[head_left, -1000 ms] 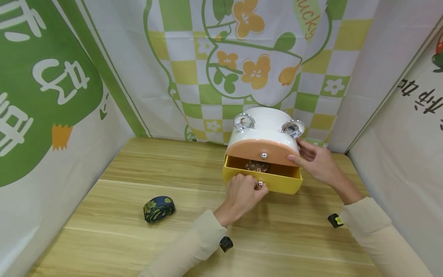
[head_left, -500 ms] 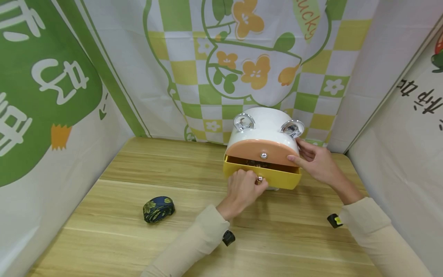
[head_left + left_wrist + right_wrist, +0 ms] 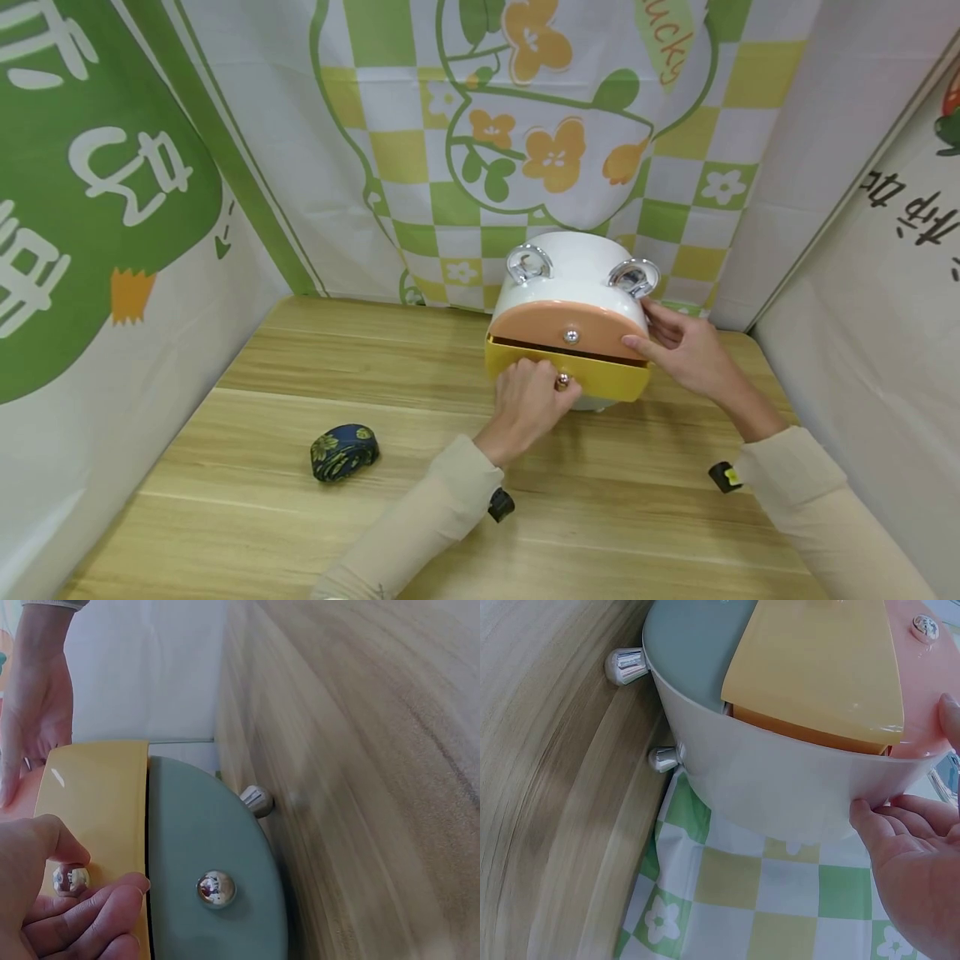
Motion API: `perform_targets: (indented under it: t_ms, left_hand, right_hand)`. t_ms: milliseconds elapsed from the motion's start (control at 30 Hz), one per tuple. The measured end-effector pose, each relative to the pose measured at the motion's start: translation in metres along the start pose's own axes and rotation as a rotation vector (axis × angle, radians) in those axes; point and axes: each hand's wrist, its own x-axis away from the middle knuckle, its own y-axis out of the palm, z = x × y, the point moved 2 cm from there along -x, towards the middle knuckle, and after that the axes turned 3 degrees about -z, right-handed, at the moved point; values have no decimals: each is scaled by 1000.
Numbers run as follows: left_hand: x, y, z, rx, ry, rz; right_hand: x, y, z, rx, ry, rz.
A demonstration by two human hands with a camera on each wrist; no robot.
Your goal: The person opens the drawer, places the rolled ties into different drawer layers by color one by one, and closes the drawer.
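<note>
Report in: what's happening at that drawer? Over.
Left hand grips yellow drawer by its knob; right hand touches white cabinet. Yellow drawer slightly open. Patterned roll lies apart, not blocking.

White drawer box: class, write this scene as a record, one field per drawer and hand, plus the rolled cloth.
Box: white, on a wooden table
Top drawer: orange, closed
Middle drawer: yellow, slightly open
Bottom drawer: grey-green, closed
Left hand: fingers around the middle drawer's knob
Right hand: thumb on the top drawer's front, fingers against the box's side
Rolled cloth: dark blue, leaf-patterned, left of the box in the head view
</note>
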Motion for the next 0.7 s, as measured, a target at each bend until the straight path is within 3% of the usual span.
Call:
perform_targets:
  t_ms: [333, 700]
  left_hand:
    - [-7, 2, -2, -13, -8, -26]
    - [-13, 6, -3, -26, -11, 3]
  right_hand:
    - [-2, 1, 1, -22, -4, -3]
    - [-1, 1, 2, -30, -15, 11]
